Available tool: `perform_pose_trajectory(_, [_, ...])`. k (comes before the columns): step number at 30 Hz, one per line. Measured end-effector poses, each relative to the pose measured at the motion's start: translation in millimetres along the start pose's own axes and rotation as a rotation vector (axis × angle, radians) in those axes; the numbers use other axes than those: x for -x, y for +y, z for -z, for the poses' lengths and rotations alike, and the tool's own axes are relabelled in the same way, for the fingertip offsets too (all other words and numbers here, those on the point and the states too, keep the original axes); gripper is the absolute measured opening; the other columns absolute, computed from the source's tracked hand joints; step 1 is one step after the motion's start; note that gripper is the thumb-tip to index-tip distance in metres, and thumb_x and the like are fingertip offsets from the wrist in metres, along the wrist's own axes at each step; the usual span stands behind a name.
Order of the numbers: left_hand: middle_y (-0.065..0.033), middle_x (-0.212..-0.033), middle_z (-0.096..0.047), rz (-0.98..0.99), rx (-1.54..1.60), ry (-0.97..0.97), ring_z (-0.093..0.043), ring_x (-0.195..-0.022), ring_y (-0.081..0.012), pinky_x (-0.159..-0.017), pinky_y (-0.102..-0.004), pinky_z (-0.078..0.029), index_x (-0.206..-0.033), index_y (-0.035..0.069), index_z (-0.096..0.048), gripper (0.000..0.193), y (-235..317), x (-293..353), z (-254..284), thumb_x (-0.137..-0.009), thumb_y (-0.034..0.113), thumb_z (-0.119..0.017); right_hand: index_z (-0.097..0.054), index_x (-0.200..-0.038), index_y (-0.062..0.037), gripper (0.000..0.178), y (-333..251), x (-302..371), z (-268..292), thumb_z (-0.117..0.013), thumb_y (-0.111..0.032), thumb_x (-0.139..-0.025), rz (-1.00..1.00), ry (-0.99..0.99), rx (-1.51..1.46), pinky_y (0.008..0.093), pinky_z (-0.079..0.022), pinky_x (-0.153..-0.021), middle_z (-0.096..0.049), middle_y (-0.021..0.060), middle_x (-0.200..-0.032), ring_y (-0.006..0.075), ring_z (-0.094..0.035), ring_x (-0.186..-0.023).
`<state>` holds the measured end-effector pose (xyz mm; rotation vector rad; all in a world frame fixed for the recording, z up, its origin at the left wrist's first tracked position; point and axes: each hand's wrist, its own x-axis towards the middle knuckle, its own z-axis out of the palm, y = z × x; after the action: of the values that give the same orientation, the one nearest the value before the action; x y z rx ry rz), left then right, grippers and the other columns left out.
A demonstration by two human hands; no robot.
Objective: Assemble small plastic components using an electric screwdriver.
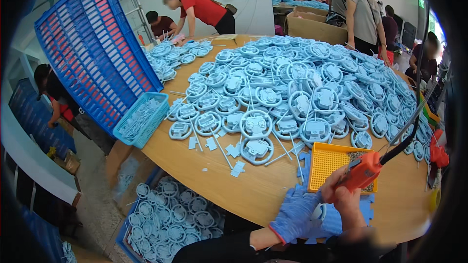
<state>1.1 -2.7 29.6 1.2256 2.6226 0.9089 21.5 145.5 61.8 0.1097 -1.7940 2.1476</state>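
My right hand (349, 203) is closed around an orange-red electric screwdriver (361, 169), whose black cable runs up to the right. My left hand (294, 215), in a blue glove, is close beside it. Its fingers curl against a light-blue plastic wheel part (319, 212), mostly hidden under both hands. Below them lies a blue foam mat (363, 208). Just beyond the screwdriver, a yellow tray (314, 163) holds small screws (357, 156). The screwdriver's tip is hidden by my hands.
A large heap of light-blue wheel parts (256, 124) with thin rods covers the wooden table (195, 175). At left are a light-blue basket (141, 139) of small parts and a tilted blue crate (107, 53). A crate of wheel parts (170, 214) stands below the edge. Several people work around.
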Motion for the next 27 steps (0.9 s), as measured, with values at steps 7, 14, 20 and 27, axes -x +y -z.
perform_pose_trajectory(7, [-0.0137, -0.091, -0.062, -0.043, 0.016, 0.032, -0.058, -0.085, -0.0338, -0.078, -0.0441, -0.046, -0.106, 0.009, -0.058, 0.043, -9, 13, 0, -0.072, 0.034, -0.071, -0.051, -0.088, -0.0031, 0.057, -15, 13, 14, -0.079, -0.05, -0.072, 0.056, 0.019, -0.22, 0.0274, -0.044, -0.046, -0.057, 0.0066, -0.062, 0.0147, -0.056, -0.053])
perform_pose_trajectory(14, [-0.0122, -0.09, -0.062, 0.415, -0.441, -0.344, -0.059, -0.087, -0.0306, -0.077, -0.0398, -0.047, -0.129, 0.005, -0.05, 0.068, -66, 132, 127, -0.067, 0.017, -0.075, -0.05, -0.103, -0.0057, 0.043, -30, 22, 108, -0.06, -0.045, -0.09, 0.259, 0.184, -0.144, 0.0278, -0.041, -0.047, -0.052, 0.0052, -0.067, 0.0155, -0.05, -0.056])
perform_pose_trajectory(20, [-0.0215, -0.131, -0.048, 0.014, -0.487, 0.083, -0.045, -0.121, -0.0382, -0.102, -0.045, -0.036, -0.139, 0.005, -0.04, 0.082, -133, 51, 93, -0.067, 0.014, -0.076, -0.051, -0.101, -0.0002, 0.036, -12, 16, 105, -0.067, -0.03, -0.088, 0.281, 0.123, -0.044, 0.0252, -0.042, -0.048, -0.056, 0.0062, -0.067, 0.013, -0.053, -0.056])
perform_pose_trajectory(27, [-0.022, -0.139, -0.042, 0.065, -0.594, 0.008, -0.039, -0.129, -0.0381, -0.108, -0.0416, -0.033, -0.142, 0.007, -0.037, 0.082, -153, -58, 77, -0.069, 0.012, -0.075, -0.05, -0.099, -0.0003, 0.038, -13, 18, 86, -0.069, -0.031, -0.086, 0.274, 0.143, -0.124, 0.0246, -0.042, -0.049, -0.055, 0.0054, -0.064, 0.0127, -0.053, -0.054])
